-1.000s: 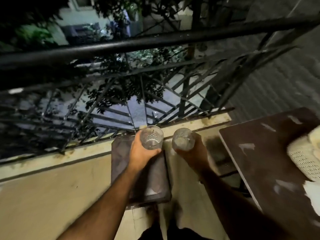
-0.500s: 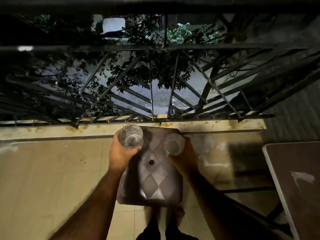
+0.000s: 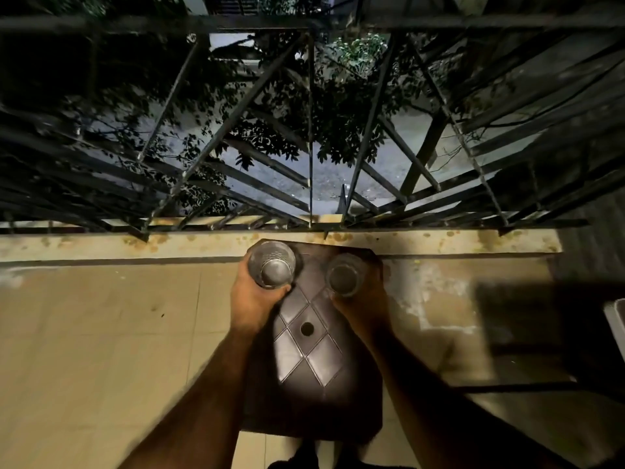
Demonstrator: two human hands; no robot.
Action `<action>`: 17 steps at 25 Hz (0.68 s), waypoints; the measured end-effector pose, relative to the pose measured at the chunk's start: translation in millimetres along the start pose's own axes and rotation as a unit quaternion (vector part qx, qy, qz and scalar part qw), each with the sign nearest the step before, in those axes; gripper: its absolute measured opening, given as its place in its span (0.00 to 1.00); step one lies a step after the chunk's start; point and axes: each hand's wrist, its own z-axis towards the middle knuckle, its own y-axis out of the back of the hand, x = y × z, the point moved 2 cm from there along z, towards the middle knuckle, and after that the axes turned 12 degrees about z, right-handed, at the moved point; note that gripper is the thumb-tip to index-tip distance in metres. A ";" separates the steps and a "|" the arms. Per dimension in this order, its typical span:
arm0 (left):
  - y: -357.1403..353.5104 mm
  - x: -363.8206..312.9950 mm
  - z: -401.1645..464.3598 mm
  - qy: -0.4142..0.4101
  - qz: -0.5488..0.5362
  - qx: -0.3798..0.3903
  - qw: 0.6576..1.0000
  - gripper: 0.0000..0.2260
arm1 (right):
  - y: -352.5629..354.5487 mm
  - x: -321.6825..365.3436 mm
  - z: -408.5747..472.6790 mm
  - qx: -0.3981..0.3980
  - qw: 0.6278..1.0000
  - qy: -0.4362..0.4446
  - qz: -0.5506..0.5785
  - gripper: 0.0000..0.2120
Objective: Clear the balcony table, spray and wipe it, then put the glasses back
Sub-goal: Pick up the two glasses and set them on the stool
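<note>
Low in the frame's centre, a dark plastic stool [image 3: 313, 353] with a diamond-patterned seat stands against the balcony's stained ledge [image 3: 101, 243]. The left hand [image 3: 252, 299] grips a clear glass [image 3: 271, 264] over the stool's upper-left corner; the right hand [image 3: 363, 304] holds another glass [image 3: 344, 275] at its upper right. Black railing [image 3: 309, 130] fills the upper half.

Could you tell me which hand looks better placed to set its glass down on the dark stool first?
Probably either; marginally the right. The right hand holds its glass fully over the stool, while the left hand's glass sits at the far-left corner.
</note>
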 end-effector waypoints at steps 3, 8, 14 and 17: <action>-4.7 5.9 -1.5 0.000 0.004 0.003 1.000 0.43 | -3.7 -2.9 4.8 0.005 1.000 0.003 0.001 0.37; 1.1 1.0 -9.1 -0.029 -0.012 0.036 0.999 0.47 | 2.5 6.5 2.8 0.024 0.999 0.032 -0.016 0.47; 56.6 -67.4 -51.3 -0.096 0.116 0.043 0.988 0.41 | 49.7 63.9 -33.8 0.008 0.994 0.076 -0.084 0.37; 68.1 -136.8 -91.6 -0.193 0.176 0.053 0.964 0.26 | 106.8 104.8 -60.4 -0.023 0.995 0.085 -0.056 0.27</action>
